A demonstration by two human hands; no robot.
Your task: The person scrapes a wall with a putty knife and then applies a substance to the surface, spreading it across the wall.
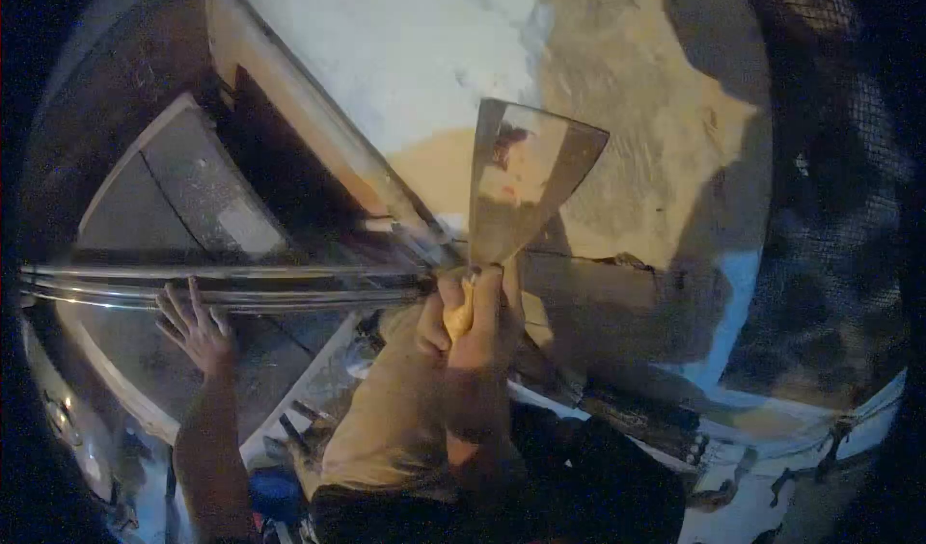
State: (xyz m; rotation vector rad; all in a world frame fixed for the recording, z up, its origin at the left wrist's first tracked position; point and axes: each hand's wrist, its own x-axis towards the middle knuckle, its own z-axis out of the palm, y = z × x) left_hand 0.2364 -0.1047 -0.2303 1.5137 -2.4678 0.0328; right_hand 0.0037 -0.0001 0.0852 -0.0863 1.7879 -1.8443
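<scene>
My right hand [477, 312] is wrapped round the yellowish handle of a wide-bladed scraper [531, 173], in the middle of the view. The flared, shiny metal blade points up and away from me and carries reflections. Off to the left, my left hand [201, 332] has its fingers spread, the tips overlapping the lower of some shiny metal bars [289, 298]. Behind and below these bars lies a dark grey panel [280, 346] with pale edges.
A long pale beam [318, 91] slants down from the upper left towards my right hand. Beyond the blade lies a sandy, uneven surface [617, 91] with a bright white patch [415, 33]. Dark mesh [839, 129] hangs at the right, and a blue strip [733, 312] runs beside it.
</scene>
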